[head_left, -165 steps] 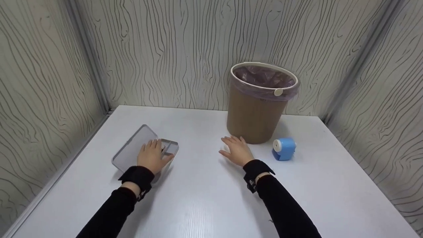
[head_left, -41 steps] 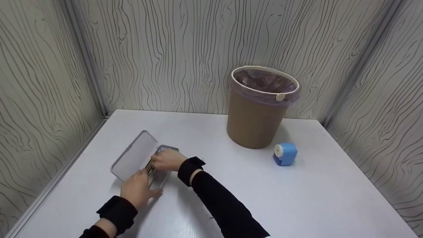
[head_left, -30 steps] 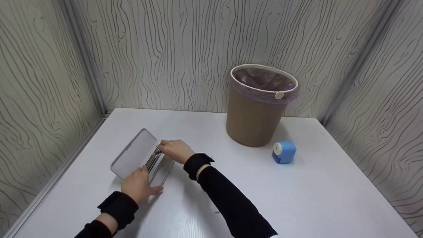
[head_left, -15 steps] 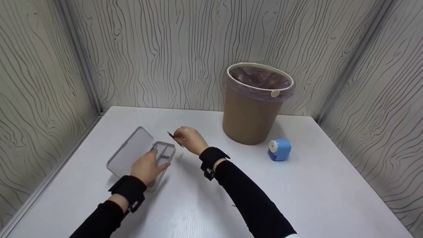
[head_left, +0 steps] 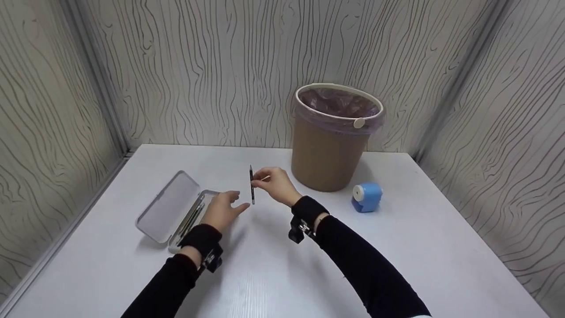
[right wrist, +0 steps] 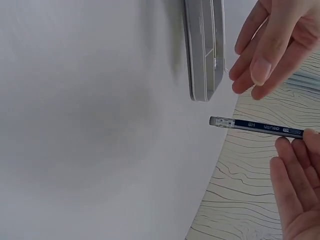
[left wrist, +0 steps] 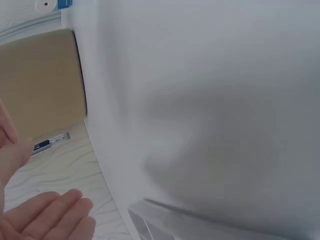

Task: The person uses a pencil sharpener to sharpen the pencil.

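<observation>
A dark pencil point(head_left: 252, 185) with an eraser end stands nearly upright above the table, its point up. My right hand point(head_left: 277, 184) pinches it between thumb and fingertips. In the right wrist view, "HB" lettering shows on the pencil point(right wrist: 265, 127). My left hand point(head_left: 222, 211) hovers just left of the pencil, thumb and fingers spread, holding nothing. Beneath and behind that hand lies an open grey pencil case point(head_left: 173, 251), with several pencils point(head_left: 192, 219) in its long compartment. The left hand and wrist hide part of the case.
A brown bin point(head_left: 326, 154) with a purple liner stands at the back, right of centre. To its front right sits a blue pencil sharpener point(head_left: 367, 197) with a white round front. Patterned walls point(head_left: 220, 66) enclose the white table point(head_left: 273, 274) at the back and sides.
My right hand has taken a pencil out of the case, moved right with it and turned it upright. The left hand has left the case and moved right, towards the pencil.
</observation>
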`<state>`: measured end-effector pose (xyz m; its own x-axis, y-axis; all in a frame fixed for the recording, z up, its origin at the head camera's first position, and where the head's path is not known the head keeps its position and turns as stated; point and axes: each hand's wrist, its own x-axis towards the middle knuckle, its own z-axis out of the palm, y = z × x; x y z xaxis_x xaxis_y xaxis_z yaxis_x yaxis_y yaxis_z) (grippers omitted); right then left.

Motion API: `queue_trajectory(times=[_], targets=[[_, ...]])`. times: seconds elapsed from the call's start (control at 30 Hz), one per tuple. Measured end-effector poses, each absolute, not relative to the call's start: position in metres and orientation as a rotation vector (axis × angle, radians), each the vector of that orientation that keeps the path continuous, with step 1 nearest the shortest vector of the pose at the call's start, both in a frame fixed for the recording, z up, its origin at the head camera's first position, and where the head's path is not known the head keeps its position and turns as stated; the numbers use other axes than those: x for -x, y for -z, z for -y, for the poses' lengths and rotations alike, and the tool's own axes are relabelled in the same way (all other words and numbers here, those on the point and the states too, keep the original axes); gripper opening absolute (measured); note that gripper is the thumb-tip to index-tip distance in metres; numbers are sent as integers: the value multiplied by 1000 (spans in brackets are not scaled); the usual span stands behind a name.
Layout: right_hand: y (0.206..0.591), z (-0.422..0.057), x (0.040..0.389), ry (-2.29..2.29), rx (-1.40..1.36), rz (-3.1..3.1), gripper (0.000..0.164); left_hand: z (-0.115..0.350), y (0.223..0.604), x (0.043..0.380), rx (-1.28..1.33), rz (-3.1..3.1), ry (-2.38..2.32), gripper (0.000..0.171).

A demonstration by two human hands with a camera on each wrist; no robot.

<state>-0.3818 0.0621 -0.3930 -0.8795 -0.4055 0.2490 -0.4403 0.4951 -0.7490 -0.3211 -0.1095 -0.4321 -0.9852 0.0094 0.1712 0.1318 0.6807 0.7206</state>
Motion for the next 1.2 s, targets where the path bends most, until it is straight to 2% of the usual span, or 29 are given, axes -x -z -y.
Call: queue_trajectory(times=[0.47,0.8,1.2], targets=[[397,-99,370,-1453,-650,2661,14,66,451,337,95,2565,1451,31],[399,-107,370,-1469,-617,2668,16,55,457,340,134,2516,1557,23],[403,-111,369,-1487,-619,2686,16,51,459,343,207,2535,1472,14]])
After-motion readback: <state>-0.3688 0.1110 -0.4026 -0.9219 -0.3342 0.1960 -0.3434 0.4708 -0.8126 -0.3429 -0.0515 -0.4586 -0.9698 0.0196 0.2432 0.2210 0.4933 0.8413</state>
